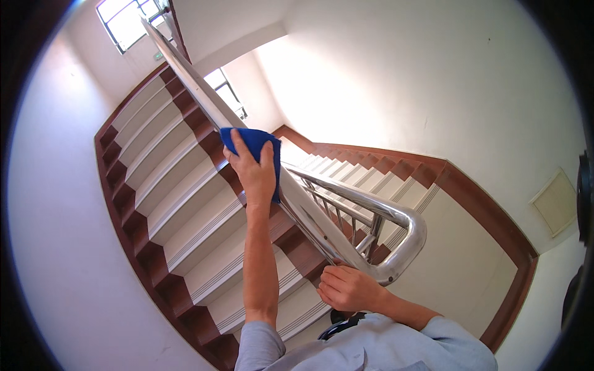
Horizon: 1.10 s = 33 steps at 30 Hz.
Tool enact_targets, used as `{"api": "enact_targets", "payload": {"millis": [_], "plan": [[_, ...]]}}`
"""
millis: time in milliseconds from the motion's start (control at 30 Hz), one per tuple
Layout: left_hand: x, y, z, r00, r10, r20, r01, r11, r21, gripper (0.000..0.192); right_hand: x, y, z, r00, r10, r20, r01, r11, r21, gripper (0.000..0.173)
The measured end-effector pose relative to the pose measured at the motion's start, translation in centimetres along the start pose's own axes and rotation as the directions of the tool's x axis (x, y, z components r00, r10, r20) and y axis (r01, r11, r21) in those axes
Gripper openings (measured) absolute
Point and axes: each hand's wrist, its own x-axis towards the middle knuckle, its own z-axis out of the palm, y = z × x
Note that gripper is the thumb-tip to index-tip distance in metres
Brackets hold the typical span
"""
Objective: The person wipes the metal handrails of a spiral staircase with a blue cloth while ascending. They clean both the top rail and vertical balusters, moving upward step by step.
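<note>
A blue cloth (256, 143) lies draped over the polished metal handrail (301, 208) of a staircase. My left hand (253, 171), arm stretched forward, presses on the cloth and holds it around the rail, fingers spread over it. Close to my body, my right hand (345, 286) is loosely curled beside the rail's lower end, near the bend. No object shows in it; whether its fingertips touch the rail cannot be told.
Pale steps (185, 204) with dark red-brown edges rise at the left. Beyond the bent rail end (415, 236), with its metal balusters, another flight (371, 181) runs beside a landing (464, 264). White walls (417, 83) enclose the stairwell; a window (132, 21) is at the upper left.
</note>
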Motion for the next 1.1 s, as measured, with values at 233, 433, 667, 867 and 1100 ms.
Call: {"api": "enact_targets", "payload": {"millis": [233,433,667,867,1100], "plan": [[-11.0,3.0,-2.6,0.816,0.419,0.399,-0.529,0.819,0.221,0.036,-0.1,0.2,0.1,1.000,-0.021,-0.002,0.021,1.000,0.023,0.015],[-12.0,3.9,-3.4,0.736,0.481,0.477,-0.589,0.802,0.100,0.030,-0.5,0.3,-0.4,0.996,-0.008,0.093,0.002,0.998,0.056,0.015],[-2.8,1.2,-2.8,0.808,0.477,0.345,-0.557,0.809,0.186,0.031,0.5,0.0,-1.1,0.994,0.100,-0.046,-0.089,0.976,0.198,0.018],[-3.0,0.9,-3.0,0.805,0.469,0.363,-0.556,0.810,0.188,0.032,4.4,4.2,-2.5,0.903,0.392,-0.174,-0.282,0.849,0.447,0.045],[-2.2,0.6,-4.0,0.861,0.307,0.406,-0.265,0.951,-0.158,0.064,15.6,11.2,2.4,0.863,0.437,-0.254,-0.268,0.822,0.503,0.062]]}}
